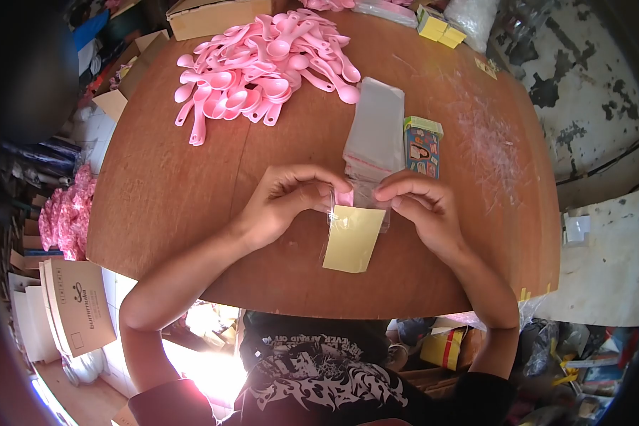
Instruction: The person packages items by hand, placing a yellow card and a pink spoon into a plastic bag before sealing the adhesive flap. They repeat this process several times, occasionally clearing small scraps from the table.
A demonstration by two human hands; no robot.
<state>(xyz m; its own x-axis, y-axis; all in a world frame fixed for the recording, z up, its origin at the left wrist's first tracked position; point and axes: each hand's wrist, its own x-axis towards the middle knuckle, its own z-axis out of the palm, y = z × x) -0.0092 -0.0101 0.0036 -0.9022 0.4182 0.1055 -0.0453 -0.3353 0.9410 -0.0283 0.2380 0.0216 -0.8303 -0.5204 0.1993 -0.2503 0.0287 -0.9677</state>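
Note:
Between my hands is a clear plastic bag (326,245) with a pale yellow card (355,240) in it, held just above the table's near part. At the bag's upper end shows a bit of something pink (343,198), mostly hidden by my fingers. My left hand (285,202) pinches the bag's upper left corner. Opposite it, the thumb and forefinger of my right hand (426,211) are closed on the upper right edge of the plastic. Just beyond my fingers lies a stack of clear plastic bags (378,117), its near end loosely fanned.
A heap of pink plastic spoons (263,64) covers the far left of the wooden table (163,192). Beside the bag stack sits a small printed box (423,147). Plastic strips (490,142) lie scattered at right. Cardboard boxes (78,305) stand on the floor at left.

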